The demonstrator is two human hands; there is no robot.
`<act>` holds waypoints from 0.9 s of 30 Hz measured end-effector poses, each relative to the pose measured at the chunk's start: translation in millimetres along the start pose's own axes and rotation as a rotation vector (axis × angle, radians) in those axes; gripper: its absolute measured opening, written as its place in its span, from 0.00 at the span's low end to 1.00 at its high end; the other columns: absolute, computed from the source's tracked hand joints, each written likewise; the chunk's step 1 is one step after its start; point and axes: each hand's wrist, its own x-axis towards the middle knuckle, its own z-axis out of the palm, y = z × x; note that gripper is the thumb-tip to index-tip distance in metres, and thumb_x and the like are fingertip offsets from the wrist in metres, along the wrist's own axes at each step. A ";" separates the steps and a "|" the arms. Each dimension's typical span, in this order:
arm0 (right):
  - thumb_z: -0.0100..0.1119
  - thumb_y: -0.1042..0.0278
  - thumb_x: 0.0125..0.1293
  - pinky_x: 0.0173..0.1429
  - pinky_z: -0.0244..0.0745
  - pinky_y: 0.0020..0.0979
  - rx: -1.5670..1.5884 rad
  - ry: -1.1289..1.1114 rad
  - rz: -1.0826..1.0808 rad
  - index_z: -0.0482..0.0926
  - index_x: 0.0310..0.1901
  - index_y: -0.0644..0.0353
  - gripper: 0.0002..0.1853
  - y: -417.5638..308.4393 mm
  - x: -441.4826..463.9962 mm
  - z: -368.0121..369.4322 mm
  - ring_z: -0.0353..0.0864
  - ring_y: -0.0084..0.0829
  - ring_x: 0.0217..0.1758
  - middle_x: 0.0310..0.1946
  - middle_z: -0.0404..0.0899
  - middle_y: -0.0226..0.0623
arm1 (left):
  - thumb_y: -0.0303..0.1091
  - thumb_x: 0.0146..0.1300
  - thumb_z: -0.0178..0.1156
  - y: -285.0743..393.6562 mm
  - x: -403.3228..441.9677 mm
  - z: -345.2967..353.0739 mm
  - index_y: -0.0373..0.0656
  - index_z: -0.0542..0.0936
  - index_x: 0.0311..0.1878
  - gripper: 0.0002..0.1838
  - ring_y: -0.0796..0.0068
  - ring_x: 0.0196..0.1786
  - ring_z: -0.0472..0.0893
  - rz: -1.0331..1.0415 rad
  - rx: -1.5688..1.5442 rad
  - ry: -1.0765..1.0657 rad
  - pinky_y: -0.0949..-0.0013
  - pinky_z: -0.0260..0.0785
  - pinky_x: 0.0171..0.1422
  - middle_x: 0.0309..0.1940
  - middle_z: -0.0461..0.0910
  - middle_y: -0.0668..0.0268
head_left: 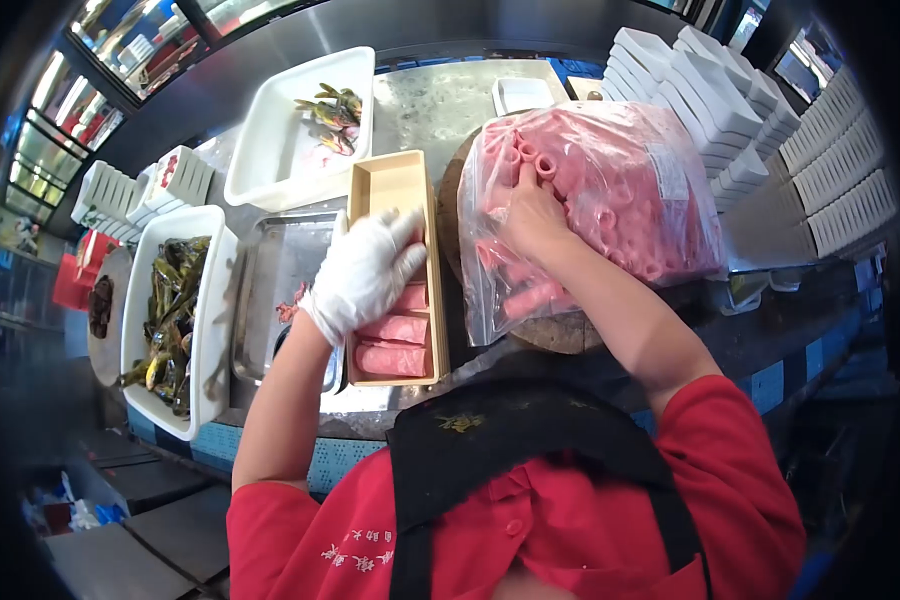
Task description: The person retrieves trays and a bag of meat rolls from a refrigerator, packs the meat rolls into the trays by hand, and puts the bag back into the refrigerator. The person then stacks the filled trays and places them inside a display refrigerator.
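My left hand (pixel 368 270), in a white glove, is over the middle of a long wooden box (pixel 388 180), its fingers curled toward the right wall. What it holds, if anything, is hidden. Pink meat rolls (pixel 392 360) lie in the box's near part, while its far part shows bare wood. My bare right hand (pixel 536 215) reaches into a large clear plastic bag (pixel 685 190) full of pink meat rolls. Its fingers are closed at the rolls near the bag's far left; whether one is gripped is not clear. The bag rests on a round wooden board (pixel 560 333).
Left of the box are a metal tray (pixel 270 262) and a white tub (pixel 213 340) of dark green items. A larger white tub (pixel 270 150) stands behind. Stacked white dishes (pixel 710 90) stand at the back right, and a small white dish (pixel 522 95) at the back.
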 end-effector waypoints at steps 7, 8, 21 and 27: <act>0.65 0.72 0.54 0.60 0.75 0.39 0.264 0.041 -0.291 0.85 0.46 0.50 0.16 4.8 -25.8 -92.0 0.79 0.48 0.54 0.50 0.78 0.47 | 0.53 0.62 0.63 22.6 -77.3 21.9 0.33 0.56 0.74 0.47 0.35 0.71 0.61 -0.224 0.008 0.363 0.43 0.51 0.74 0.68 0.61 0.37; 0.65 0.72 0.54 0.60 0.75 0.39 0.259 0.039 -0.310 0.85 0.46 0.50 0.16 -5.5 -20.4 -108.6 0.79 0.48 0.54 0.50 0.78 0.47 | 0.55 0.59 0.66 25.8 -84.2 28.2 0.31 0.55 0.74 0.51 0.32 0.70 0.61 -0.280 -0.074 0.407 0.40 0.53 0.73 0.68 0.59 0.32; 0.58 0.60 0.68 0.53 0.76 0.40 0.573 -0.352 -0.589 0.85 0.42 0.58 0.12 -111.3 52.2 -49.1 0.83 0.42 0.49 0.35 0.83 0.50 | 0.58 0.43 0.77 55.2 -61.4 32.8 0.29 0.51 0.74 0.65 0.42 0.55 0.73 -0.493 -0.018 0.389 0.52 0.71 0.57 0.59 0.63 0.38; 0.53 0.63 0.70 0.58 0.74 0.41 0.289 -0.042 -0.740 0.83 0.49 0.62 0.15 -68.4 64.0 -25.5 0.82 0.44 0.51 0.45 0.83 0.49 | 0.57 0.43 0.78 58.4 -56.5 32.4 0.31 0.50 0.76 0.65 0.41 0.54 0.73 -0.479 -0.008 0.391 0.53 0.70 0.58 0.58 0.64 0.39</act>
